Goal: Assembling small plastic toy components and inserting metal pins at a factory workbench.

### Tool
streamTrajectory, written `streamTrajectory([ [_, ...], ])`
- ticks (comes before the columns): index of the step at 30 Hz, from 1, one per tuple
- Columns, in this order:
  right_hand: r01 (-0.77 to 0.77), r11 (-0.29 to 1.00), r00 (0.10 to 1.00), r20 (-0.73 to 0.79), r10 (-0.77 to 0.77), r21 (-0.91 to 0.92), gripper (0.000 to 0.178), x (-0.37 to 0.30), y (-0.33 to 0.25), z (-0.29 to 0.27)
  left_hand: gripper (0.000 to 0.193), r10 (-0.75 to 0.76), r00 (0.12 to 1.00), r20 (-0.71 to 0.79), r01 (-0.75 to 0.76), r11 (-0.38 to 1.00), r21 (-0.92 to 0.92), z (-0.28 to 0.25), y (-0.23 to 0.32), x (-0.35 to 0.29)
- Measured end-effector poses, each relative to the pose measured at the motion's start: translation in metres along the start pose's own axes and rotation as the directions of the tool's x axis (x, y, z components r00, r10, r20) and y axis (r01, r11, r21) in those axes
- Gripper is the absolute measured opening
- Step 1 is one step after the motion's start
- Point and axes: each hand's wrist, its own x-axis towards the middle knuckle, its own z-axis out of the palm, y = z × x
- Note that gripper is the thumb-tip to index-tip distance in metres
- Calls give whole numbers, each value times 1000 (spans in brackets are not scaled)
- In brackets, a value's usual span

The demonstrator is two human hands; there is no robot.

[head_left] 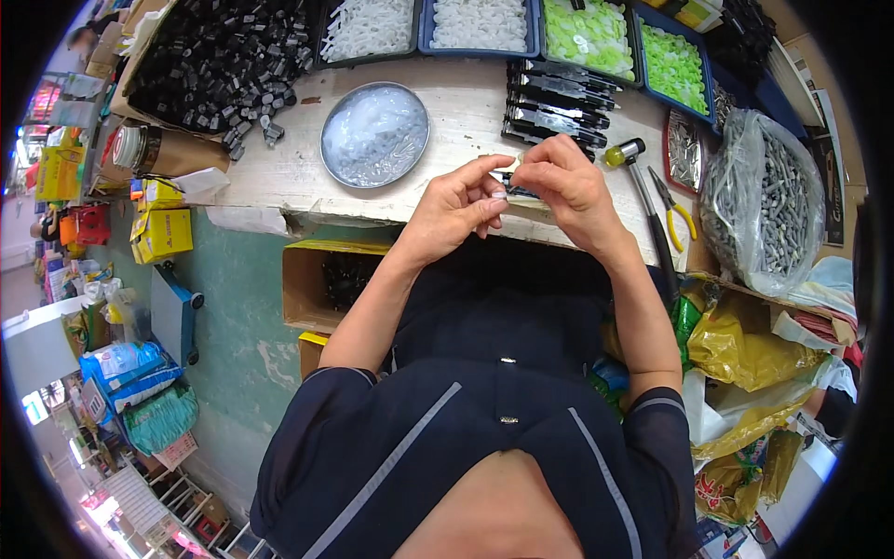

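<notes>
While left hand (452, 212) and right hand (575, 197) pinch something indistinct (499, 195), slim black parts (557, 104) gleam.

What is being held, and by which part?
The left hand seems to pinch a whitish bit; which part, and what the right hand holds, cannot be told.

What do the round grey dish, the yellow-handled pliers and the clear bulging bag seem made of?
Round grey dish: probably metal; its thin rim shines dully. Yellow-handled pliers: grey head, likely metal; smooth yellow grips, perhaps plastic or rubber. Clear bulging bag: apparently plastic film, being wrinkled, glossy and see-through.
</notes>
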Motion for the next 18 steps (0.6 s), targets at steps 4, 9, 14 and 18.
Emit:
streamTrajectory([
  [4, 24, 1000, 998, 62, -24, -1, 13, 1, -4, 2, 50, -18, 999, 37, 15, 997, 74, -1, 5, -3],
  [9, 38, 999, 992, 122, -33, -38, 14, 4, -6, 1, 54, 12, 996, 86, -27, 984, 177, -1, 12, -2],
  [14, 120, 987, 974, 203, -97, -104, 18, 9, -7, -4, 58, 58, 992, 108, -86, 959, 271, 0, 11, 2],
  [18, 125, 986, 964, 247, -95, -109, 18, 8, -6, -4, 58, 34, 997, 64, -49, 963, 265, 3, 9, 2],
])
